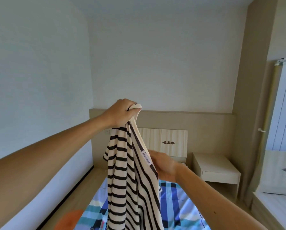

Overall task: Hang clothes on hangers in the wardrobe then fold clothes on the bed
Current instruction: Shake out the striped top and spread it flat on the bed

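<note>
Well below my left grip (122, 112) lies something orange (69, 219), blurred; that grip is fisted round the top of the shirt (122, 180), which hangs straight down from it over the bed (180, 205); my right grip (163, 166), lower, meets the shirt's edge by its label (145, 157); blurred, so closed or not I cannot tell; right of it stands a nightstand (217, 168).

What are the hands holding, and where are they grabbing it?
The left hand grips the cream-and-black striped knit shirt by a bunched top edge. The blurred right hand touches its edge beside the white label; whether it grips cannot be told.
</note>
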Tool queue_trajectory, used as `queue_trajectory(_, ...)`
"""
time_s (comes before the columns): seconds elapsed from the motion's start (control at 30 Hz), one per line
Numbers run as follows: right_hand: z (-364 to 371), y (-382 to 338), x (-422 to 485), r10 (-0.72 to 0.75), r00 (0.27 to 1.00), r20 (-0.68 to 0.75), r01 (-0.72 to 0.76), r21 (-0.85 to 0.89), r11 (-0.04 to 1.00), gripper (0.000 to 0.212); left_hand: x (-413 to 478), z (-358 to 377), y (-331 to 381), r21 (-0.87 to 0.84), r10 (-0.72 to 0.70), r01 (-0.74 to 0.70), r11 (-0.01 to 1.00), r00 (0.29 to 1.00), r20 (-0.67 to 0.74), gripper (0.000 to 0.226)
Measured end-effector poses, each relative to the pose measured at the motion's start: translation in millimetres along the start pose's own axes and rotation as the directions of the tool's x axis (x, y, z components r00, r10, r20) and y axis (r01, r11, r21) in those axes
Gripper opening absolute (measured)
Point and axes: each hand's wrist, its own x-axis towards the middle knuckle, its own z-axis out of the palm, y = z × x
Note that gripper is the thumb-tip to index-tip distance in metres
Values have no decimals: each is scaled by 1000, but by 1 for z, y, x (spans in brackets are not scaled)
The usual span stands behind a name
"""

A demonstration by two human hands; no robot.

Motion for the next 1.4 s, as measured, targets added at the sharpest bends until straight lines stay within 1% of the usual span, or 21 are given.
queue_trajectory(0.13, 9, 5, -6, 182, 979, 92, -148, -298, 943, 19, 5, 5, -1, 17, 4, -4, 1000, 1000, -27, 45)
queue_trajectory(0.2, 8, 16, -3, 265, 962, 63, -216, -418, 883, 17, 7, 6, -1, 17, -1, 2, 1000, 998, -60, 45)
queue_trajectory(0.27, 5, 31, 6, 284, 958, -48, -247, -643, 725, 27, 9, 6, -2, 21, 12, -11, 1000, 996, -90, 45)
queue_trajectory(0.33, -1, 41, 14, 257, 953, -159, -264, -853, 450, 37, 10, 4, -1, 25, 23, -21, 999, 993, -114, 45)
queue_trajectory(0.4, -12, 48, 17, 231, 937, -264, -321, -911, 261, 36, 9, 0, -4, 22, 34, -32, 999, 992, -124, 45)
queue_trajectory(0.5, -35, 54, 11, 211, 885, -416, -444, -890, 108, 38, 5, -8, -11, 67, 43, -35, 997, 992, -116, 43)
queue_trajectory(0.6, -56, 45, 0, 108, 833, -543, -545, -838, -13, 42, -4, -18, -24, 119, 17, -12, 993, 999, -45, 40)
queue_trajectory(0.67, -64, 25, -6, -75, 801, -594, -599, -796, -86, 42, -13, -25, -38, 154, -24, 22, 988, 1000, 8, 33)
queue_trajectory(0.73, -68, 3, -14, -310, 778, -547, -611, -774, -169, 39, -23, -31, -53, 192, -75, 66, 979, 996, 41, 26)
queue_trajectory(0.8, -73, -14, -21, -503, 757, -417, -586, -774, -239, 41, -31, -38, -67, 217, -117, 109, 970, 993, 27, 26)
queue_trajectory(0.87, -80, -24, -28, -638, 706, -306, -550, -805, -223, 46, -38, -43, -75, 220, -134, 136, 966, 991, -24, 32)
queue_trajectory(0.9, -86, -26, -29, -705, 650, -285, -522, -841, -142, 45, -40, -45, -77, 215, -136, 143, 966, 990, -45, 33)
queue_trajectory(0.97, -94, -33, -29, -794, 488, -363, -436, -889, 138, 44, -43, -49, -81, 206, -144, 157, 966, 987, -76, 34)
queue_trajectory(1.03, -99, -42, -25, -768, 378, -516, -377, -844, 381, 54, -46, -51, -85, 218, -147, 162, 962, 985, -87, 30)
queue_trajectory(1.07, -103, -46, -23, -732, 383, -564, -377, -818, 434, 55, -47, -51, -87, 238, -147, 164, 957, 985, -87, 28)
queue_trajectory(1.17, -105, -61, -16, -505, 508, -697, -548, -715, 434, 21, -54, -51, -92, 320, -156, 186, 929, 981, -117, 23)
queue_trajectory(1.23, -102, -72, -14, -292, 631, -719, -593, -689, 417, 28, -58, -52, -94, 362, -159, 212, 908, 972, -170, 21)
queue_trajectory(1.27, -98, -79, -14, -204, 665, -718, -577, -667, 471, 35, -59, -52, -97, 365, -160, 222, 904, 968, -192, 20)
queue_trajectory(1.33, -94, -91, -16, -125, 673, -729, -561, -612, 558, 35, -64, -53, -106, 338, -182, 242, 910, 963, -198, 21)
queue_trajectory(1.37, -96, -97, -15, -159, 667, -728, -576, -640, 509, 34, -65, -53, -112, 303, -218, 266, 915, 959, -184, 24)
queue_trajectory(1.4, -95, -101, -16, -212, 654, -727, -623, -675, 395, 36, -68, -52, -118, 253, -253, 293, 922, 951, -176, 28)
